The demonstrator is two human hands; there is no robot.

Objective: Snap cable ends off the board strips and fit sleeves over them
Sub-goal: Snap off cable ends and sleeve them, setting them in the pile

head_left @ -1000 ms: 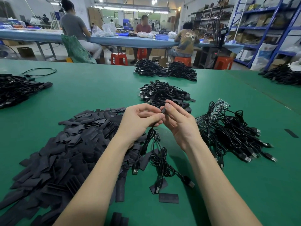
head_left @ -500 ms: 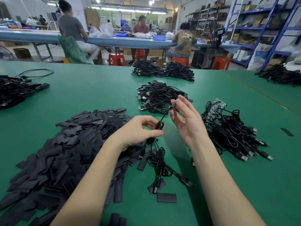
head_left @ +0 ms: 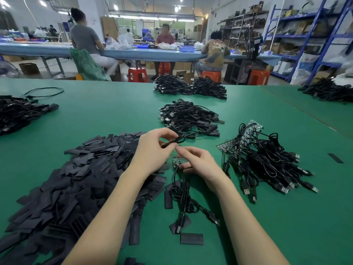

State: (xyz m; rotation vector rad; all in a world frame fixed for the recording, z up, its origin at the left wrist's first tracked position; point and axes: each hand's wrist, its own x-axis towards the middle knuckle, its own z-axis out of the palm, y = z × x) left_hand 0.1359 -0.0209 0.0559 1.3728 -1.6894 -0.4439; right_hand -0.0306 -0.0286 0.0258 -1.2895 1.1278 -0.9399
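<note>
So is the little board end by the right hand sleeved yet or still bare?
Bare. The small board end shows green with exposed components beside the right hand, with no black sleeve over it. The left hand pinches a cable loop.

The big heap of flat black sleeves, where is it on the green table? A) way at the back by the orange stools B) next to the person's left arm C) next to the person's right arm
B: the heap of flat black sleeves spreads across the green table beside the left arm; by the right arm lies a bundle of cables on board strips.
</note>
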